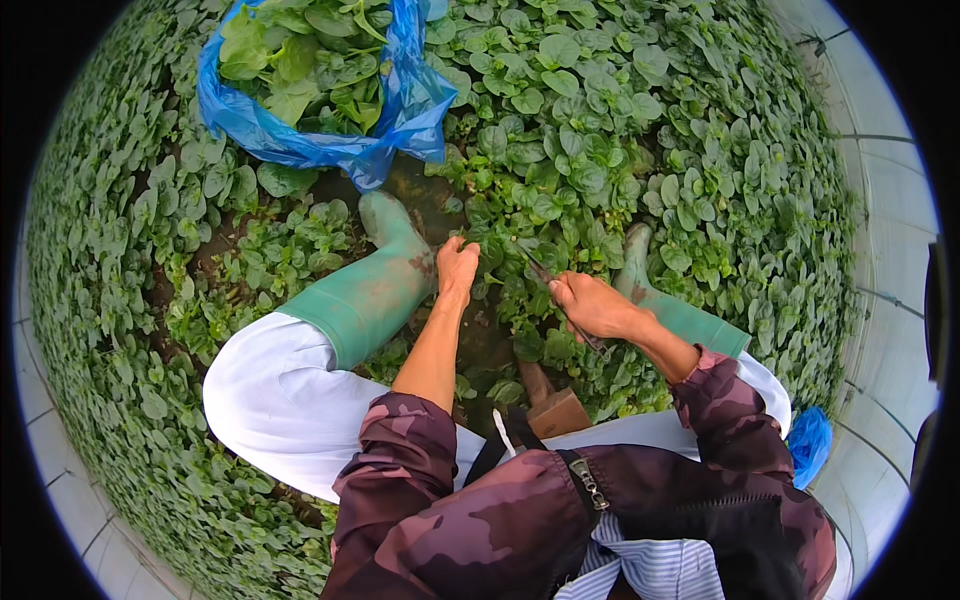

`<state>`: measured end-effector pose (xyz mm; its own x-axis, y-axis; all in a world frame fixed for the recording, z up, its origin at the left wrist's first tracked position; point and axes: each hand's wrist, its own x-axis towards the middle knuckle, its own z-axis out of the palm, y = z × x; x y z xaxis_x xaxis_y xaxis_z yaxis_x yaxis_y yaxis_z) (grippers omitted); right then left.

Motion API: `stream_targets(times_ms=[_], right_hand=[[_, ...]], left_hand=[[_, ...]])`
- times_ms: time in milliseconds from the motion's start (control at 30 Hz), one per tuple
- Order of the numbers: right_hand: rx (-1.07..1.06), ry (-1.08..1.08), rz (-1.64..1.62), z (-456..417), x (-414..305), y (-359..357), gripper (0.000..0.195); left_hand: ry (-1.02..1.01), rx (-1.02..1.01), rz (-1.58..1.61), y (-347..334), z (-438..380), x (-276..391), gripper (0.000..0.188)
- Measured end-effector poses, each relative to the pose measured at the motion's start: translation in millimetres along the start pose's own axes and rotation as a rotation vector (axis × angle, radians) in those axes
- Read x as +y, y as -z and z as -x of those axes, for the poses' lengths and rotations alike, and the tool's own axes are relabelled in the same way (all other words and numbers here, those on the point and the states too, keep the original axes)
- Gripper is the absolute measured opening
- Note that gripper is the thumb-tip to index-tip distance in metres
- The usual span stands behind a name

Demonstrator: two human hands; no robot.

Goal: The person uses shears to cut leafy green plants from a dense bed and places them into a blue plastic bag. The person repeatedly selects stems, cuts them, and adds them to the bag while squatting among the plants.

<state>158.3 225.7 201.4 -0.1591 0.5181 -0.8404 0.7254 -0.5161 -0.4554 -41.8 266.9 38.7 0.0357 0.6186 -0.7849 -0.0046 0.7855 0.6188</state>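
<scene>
My left hand (456, 266) is between my boots, its fingers curled in. A small bit of green leaf (466, 243) shows at the pinch of thumb and finger; its stem is hidden. To the right, my right hand (594, 306) grips a slim, dark metal cutting tool (537, 267), its tip pointing up and left into the leaves. Whether it is a knife or closed shears cannot be told. Low leafy green plants (547, 202) grow around both hands. Beyond my left boot, a blue plastic bag (262, 131) stands open, with picked leaves (300, 79) inside.
Green rubber boots (367, 289) (671, 311) flank the work spot. Dark soil (480, 334) shows between them. A wooden block-like piece (559, 414) lies under me. Another blue plastic bundle (810, 448) is at my right hip. Pale plastic sheeting (889, 202) borders the bed on the right.
</scene>
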Motion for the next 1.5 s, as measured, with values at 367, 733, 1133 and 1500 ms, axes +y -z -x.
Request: stream_targets(times_ms=[367,733,1133,1500], right_hand=[[-0.234,-0.025,0.145,-98.5,-44.9,41.1,0.045],[-0.364,-0.199,0.054,-105.3,-42.6,61.1,0.039],[-0.374,-0.246,0.158,-97.8,-41.2,67.2,0.036],[-0.400,-0.062,0.405,-132.1,-60.5,52.4,0.025]], left_hand=[[0.025,-0.076,0.611,24.8,-37.6,-20.2,0.012],[-0.321,0.295,0.224,19.2,-48.0,-10.8,0.007],[0.138,-0.163,0.032,24.8,-30.1,-4.9,0.043],[-0.350,0.055,0.036,11.4,-37.1,-9.9,0.005]])
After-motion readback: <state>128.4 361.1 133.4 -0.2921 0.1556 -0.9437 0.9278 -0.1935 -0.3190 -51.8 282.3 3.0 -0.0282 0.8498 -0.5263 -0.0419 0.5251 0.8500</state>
